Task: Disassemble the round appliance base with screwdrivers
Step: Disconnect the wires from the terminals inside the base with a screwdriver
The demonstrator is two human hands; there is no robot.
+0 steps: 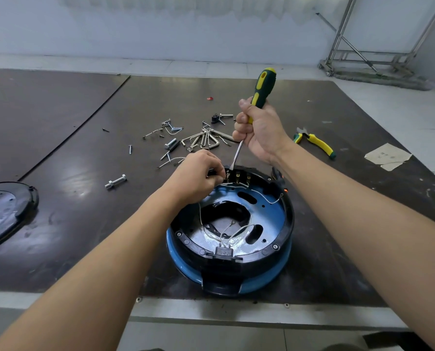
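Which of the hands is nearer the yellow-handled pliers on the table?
Right. The right hand grips the screwdriver just left of the pliers; the left hand is farther, at the base's far rim.

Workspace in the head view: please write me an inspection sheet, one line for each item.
Surface: dark scuffed table, pale floor beyond.
Job's things: blue and black round base lies open near the front edge; black cover lies apart at the left.
Clutter: loose screws and bolts, hex keys, yellow-green pliers, paper scrap.
Grippers: right hand grips the screwdriver, tip at the rear terminals; left hand pinches a wire there.
Cables: white wires loose inside the base.
Surroundings: white wall, metal frame at the far right.
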